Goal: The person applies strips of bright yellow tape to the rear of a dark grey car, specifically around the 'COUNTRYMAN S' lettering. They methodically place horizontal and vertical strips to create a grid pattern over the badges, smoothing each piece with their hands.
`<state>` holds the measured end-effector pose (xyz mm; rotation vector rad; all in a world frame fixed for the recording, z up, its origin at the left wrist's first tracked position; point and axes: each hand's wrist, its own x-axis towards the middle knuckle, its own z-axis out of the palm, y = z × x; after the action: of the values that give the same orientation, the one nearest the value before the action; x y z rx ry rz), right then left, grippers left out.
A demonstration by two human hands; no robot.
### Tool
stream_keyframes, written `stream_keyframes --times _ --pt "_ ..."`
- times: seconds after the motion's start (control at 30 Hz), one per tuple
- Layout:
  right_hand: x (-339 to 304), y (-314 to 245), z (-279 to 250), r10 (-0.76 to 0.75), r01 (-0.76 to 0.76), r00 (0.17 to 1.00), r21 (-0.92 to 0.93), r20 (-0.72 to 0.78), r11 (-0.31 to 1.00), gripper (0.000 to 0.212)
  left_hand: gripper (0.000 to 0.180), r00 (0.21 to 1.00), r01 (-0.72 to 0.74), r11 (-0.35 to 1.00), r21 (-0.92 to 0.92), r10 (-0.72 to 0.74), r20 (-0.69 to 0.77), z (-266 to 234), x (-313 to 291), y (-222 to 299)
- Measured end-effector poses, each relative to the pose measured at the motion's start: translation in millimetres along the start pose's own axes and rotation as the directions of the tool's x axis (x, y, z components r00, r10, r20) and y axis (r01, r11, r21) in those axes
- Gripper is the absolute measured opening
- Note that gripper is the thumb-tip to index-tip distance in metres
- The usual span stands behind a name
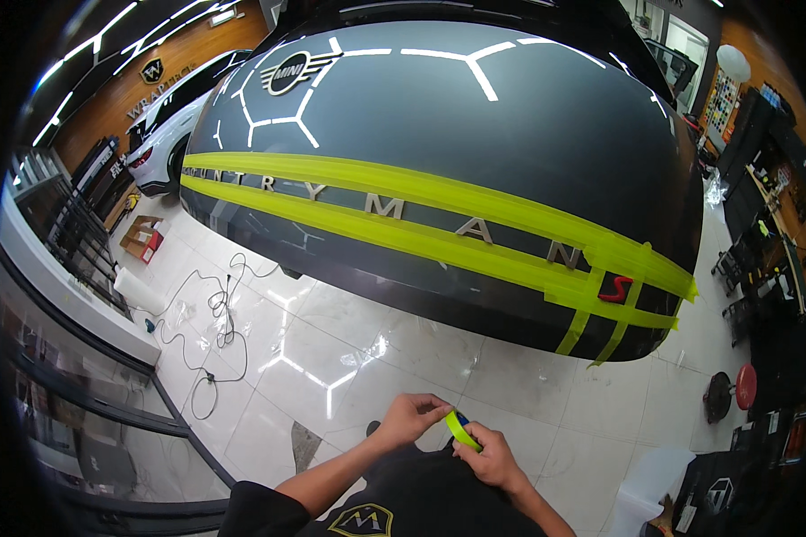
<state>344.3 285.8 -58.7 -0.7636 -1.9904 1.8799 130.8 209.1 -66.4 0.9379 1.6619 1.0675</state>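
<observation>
A roll of yellow-green masking tape (459,433) is between my hands, low in front of my body. My right hand (493,460) is closed round the roll's right side. With fingers pinched, my left hand (410,419) meets the tape at its upper left edge; the tape's loose end is too small to make out. Beyond them stands the dark grey rear of a car (510,116). Strips of the same tape (457,199) run above and below a row of silver letters (385,206). More strips frame a red letter emblem (616,288) at the right.
A black cable (227,309) lies tangled on the tiled floor (475,367) at the left, near an open box (143,240). A white car (175,125) is parked behind. A red round stool (745,387) and dark workbenches line the right. Glass panels (90,385) border the left.
</observation>
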Motion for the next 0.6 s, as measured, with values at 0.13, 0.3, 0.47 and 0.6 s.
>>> stream_keyframes --times 0.13,0.3,0.47,0.6 --pt "4.7 7.3 1.1 -0.021 0.021 1.0 -0.06 -0.004 0.998 0.029 0.027 0.997 -0.062 0.989 0.133 0.068 -0.044 0.3 -3.1 13.3" --pt "7.5 -0.8 1.5 -0.029 0.031 0.999 -0.087 0.031 0.996 0.021 0.026 0.989 -0.12 0.975 0.185 0.133 -0.061 -2.5 -0.7 5.0" --pt "10.7 -2.3 4.9 -0.042 0.045 0.997 -0.05 0.064 0.998 0.021 0.021 0.978 -0.164 0.937 0.308 0.195 -0.07 -6.6 -6.3 15.2" --pt "13.3 -4.2 6.6 -0.017 0.024 0.998 -0.124 0.056 0.992 0.02 0.015 0.945 -0.237 0.862 0.448 0.311 -0.098 -5.1 -9.0 15.2"
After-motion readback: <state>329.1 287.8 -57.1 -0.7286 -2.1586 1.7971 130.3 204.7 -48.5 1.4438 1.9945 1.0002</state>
